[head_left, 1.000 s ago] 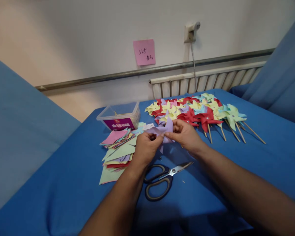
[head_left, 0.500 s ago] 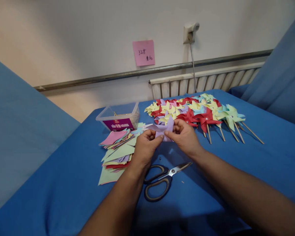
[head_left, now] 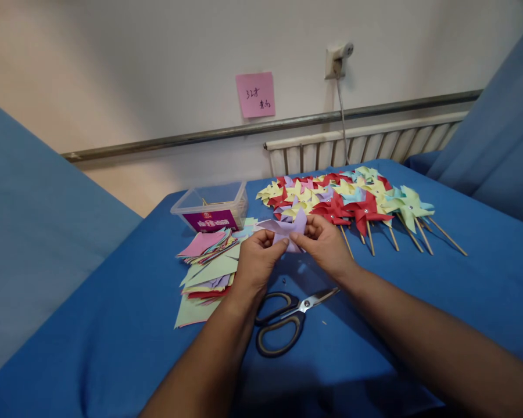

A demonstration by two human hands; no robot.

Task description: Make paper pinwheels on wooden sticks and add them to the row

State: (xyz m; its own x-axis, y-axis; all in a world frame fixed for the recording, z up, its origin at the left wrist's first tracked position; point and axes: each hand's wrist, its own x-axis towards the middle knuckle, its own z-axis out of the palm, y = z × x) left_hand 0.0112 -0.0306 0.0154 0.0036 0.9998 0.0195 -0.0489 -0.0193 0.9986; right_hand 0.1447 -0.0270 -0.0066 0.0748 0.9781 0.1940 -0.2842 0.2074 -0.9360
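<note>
Between my two hands is a purple paper pinwheel [head_left: 284, 231], its blades folded in toward the middle, held above the blue cloth. My left hand [head_left: 258, 255] pinches its left side, thumb in front and fingers behind. On the opposite side, my right hand [head_left: 329, 242] grips it with the thumb pressed near the centre. No stick shows on this pinwheel, and its back is hidden. Below the hands lie scissors [head_left: 305, 305] with dark handles, blades pointing right.
A clear plastic box [head_left: 209, 203] with thin sticks stands at the back left. Stacked coloured paper [head_left: 209, 273] lies in front of it. Many finished pinwheels [head_left: 366, 209] on sticks cover the back right. Behind the table are a radiator [head_left: 370, 142] and a pipe [head_left: 209, 136].
Both hands and the purple pinwheel have shifted very slightly left and down. The grip stays the same, and the scissors, box and paper have not moved.
</note>
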